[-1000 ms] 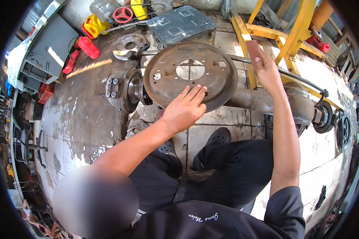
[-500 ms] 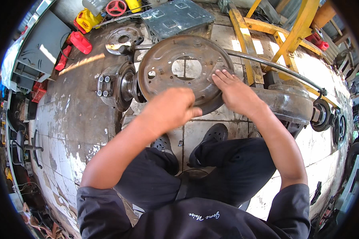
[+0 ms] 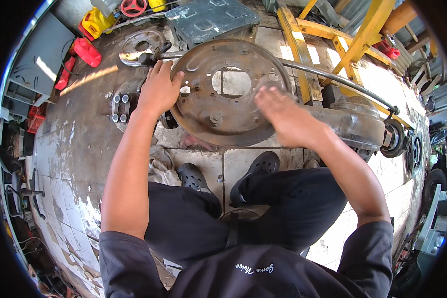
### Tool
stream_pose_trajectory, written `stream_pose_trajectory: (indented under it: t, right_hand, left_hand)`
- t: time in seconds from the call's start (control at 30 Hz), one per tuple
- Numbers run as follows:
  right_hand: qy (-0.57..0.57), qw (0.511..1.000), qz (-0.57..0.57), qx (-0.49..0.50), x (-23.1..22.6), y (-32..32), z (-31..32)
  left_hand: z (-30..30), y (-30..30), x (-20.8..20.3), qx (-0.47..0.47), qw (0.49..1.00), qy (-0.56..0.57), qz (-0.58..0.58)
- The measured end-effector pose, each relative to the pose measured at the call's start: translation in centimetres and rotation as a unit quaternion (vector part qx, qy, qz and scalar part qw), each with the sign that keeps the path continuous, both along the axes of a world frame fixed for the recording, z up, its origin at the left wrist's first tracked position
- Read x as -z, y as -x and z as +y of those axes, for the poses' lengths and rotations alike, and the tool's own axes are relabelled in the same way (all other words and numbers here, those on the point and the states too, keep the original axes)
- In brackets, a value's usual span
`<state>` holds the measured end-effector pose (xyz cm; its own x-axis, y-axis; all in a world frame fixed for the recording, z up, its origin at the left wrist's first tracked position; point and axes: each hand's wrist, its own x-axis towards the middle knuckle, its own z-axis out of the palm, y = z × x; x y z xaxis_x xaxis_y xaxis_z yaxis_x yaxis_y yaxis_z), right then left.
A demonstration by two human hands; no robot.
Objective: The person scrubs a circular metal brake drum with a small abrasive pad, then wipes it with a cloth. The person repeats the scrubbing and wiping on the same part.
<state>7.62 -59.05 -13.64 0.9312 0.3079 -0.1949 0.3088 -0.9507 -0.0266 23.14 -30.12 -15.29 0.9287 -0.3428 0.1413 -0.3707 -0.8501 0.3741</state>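
A large round rusty steel brake backing plate stands in front of me, with a big centre hole and several small holes. My left hand grips its left rim, thumb over the face and fingers along the outer side. My right hand lies stretched flat against the right part of the face, smeared by motion. A small brown sheet, which looks like sandpaper, shows at its fingertips, pressed to the plate. Left of the plate, partly behind my left wrist, is a bolted hub end.
A heavy axle housing extends to the right, with a long steel rod behind it. Beyond stand a dark box and a yellow frame. Another round plate and red canister are far left. A crumpled cloth lies below.
My left hand has moved up and left from before the plate's lower edge onto its left rim. My right hand stays on the plate's right side, moving across it. The view has shifted slightly.
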Motion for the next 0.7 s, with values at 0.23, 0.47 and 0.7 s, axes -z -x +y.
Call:
stream_pose_trajectory:
  t: [0.23, 0.47, 0.7]
  right_hand:
    - [-0.055, 0.998, 0.026, -0.012, -0.1, 0.8, 0.7]
    - [-0.065, 0.995, 0.035, -0.064, 0.1, 0.1, 0.6]
    - [-0.041, 0.998, -0.024, -0.043, 0.8, -0.8, -0.8]
  left_hand:
    - [0.2, -0.4, 3.4, -0.014, 0.992, 0.046, 0.114]
    - [-0.3, 0.0, 3.1, -0.075, 0.989, 0.068, 0.109]
    - [-0.2, -0.2, 3.1, -0.074, 0.990, 0.074, 0.097]
